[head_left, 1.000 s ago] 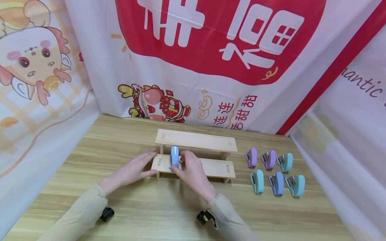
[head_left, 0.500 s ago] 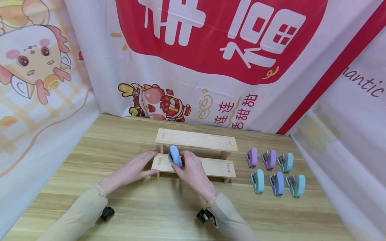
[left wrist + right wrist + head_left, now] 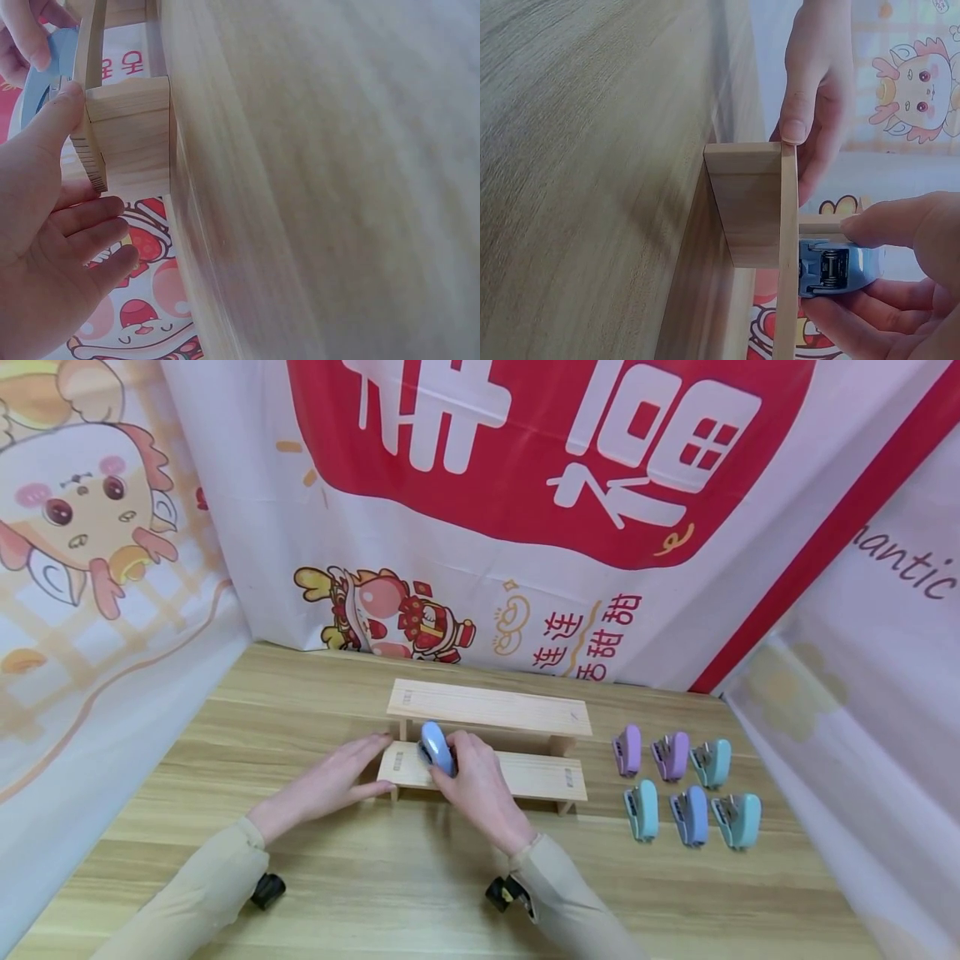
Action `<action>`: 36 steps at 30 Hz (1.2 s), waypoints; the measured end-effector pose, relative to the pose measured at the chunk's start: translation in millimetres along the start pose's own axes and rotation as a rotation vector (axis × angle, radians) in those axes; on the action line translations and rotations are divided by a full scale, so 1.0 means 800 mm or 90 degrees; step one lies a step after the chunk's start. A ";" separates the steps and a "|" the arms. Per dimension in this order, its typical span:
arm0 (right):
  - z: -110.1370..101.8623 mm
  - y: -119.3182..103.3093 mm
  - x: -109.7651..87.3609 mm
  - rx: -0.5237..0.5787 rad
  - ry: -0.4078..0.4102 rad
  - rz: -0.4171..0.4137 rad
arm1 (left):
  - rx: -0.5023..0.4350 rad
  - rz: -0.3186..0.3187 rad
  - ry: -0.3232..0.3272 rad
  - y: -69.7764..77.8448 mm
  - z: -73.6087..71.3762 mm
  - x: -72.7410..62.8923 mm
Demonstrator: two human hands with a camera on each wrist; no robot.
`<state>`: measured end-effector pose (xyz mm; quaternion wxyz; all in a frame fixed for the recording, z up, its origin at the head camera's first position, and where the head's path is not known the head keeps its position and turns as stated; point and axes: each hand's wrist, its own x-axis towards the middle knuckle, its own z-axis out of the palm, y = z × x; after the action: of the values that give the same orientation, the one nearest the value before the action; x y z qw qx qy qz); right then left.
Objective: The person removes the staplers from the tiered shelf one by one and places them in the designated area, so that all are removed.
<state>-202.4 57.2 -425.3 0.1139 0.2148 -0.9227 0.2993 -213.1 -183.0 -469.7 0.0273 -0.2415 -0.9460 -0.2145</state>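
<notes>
A light blue stapler (image 3: 437, 748) stands at an angle on the lower board of a two-step wooden shelf (image 3: 536, 774), left of its middle. My right hand (image 3: 480, 783) pinches it between thumb and fingers; in the right wrist view the stapler's end (image 3: 832, 268) faces the camera, right against the board. My left hand (image 3: 330, 785) holds the left end of that lower board, thumb at the front corner and fingertips at the back one. Seen from the left wrist, the thumb (image 3: 64, 112) lies at the board's edge, with the other fingers loosely bent.
Right of the shelf, several staplers stand in two rows on the wood-grain table (image 3: 375, 893): purple ones (image 3: 628, 750) at the back left, a blue one (image 3: 692, 816) in front, and teal ones (image 3: 738, 820). The shelf's upper board (image 3: 487, 706) is behind. Printed cloth (image 3: 487, 527) walls the back and sides.
The stapler in my right hand has turned, its far end swinging left from nearly straight to slanted. Most of the turn came in the first half second. My left hand has stayed in place.
</notes>
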 end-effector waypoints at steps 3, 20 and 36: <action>-0.001 0.002 0.000 0.009 -0.002 0.008 | 0.002 0.001 0.000 0.000 0.000 0.000; -0.026 0.021 -0.015 0.015 0.025 0.039 | 0.001 0.007 0.004 0.000 0.000 -0.001; -0.056 0.049 -0.031 -0.031 0.094 0.060 | 0.000 0.022 0.012 0.000 0.001 0.000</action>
<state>-195.2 120.4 -417.6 0.1723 0.1456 -0.9279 0.2970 -213.2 -182.9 -470.8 0.0402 -0.2555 -0.9414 -0.2164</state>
